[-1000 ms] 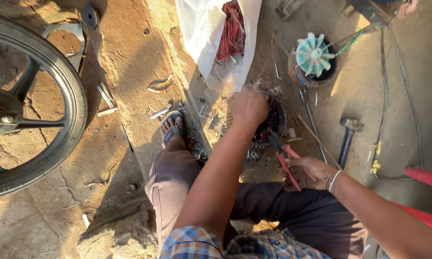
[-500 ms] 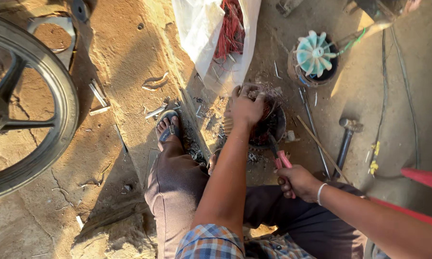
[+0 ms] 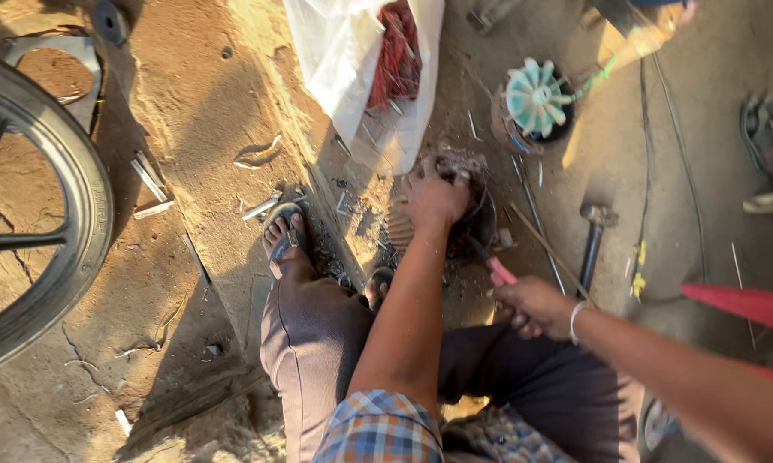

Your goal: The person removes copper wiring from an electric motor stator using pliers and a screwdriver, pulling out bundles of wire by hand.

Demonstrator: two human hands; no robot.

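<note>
**Dusty ground, motor part and pliers: items in view**

Dark, round motor part (image 3: 477, 219): sits on the dirt just ahead of my knees, copper-coloured wire bunched at its top. My left hand (image 3: 435, 199) lies over its top edge, fingers curled down onto it in a close grip.

Pink-handled pliers (image 3: 494, 267): held in my right hand (image 3: 537, 306), fist wrapped tight about the handles, the dark nose pointing toward the motor part. Whether the tip touches it I cannot tell.

Hammer (image 3: 594, 240): lies on the ground just right of the motor part, head away from me, untouched.

Thin rod (image 3: 548, 250): lies slantwise between the motor part and the hammer.

Teal fan impeller (image 3: 534, 99): rests on a dark round housing further off, well apart from both hands.

White plastic bag (image 3: 344, 60): open on the ground beyond my left hand, a red wire bundle (image 3: 397, 56) showing inside.

Black wheel (image 3: 56, 231): at the far left, only part in view.

Sandalled foot (image 3: 285, 236): mine, planted left of the motor part among metal scraps.

Red sheet edge (image 3: 742, 304): far right.
</note>
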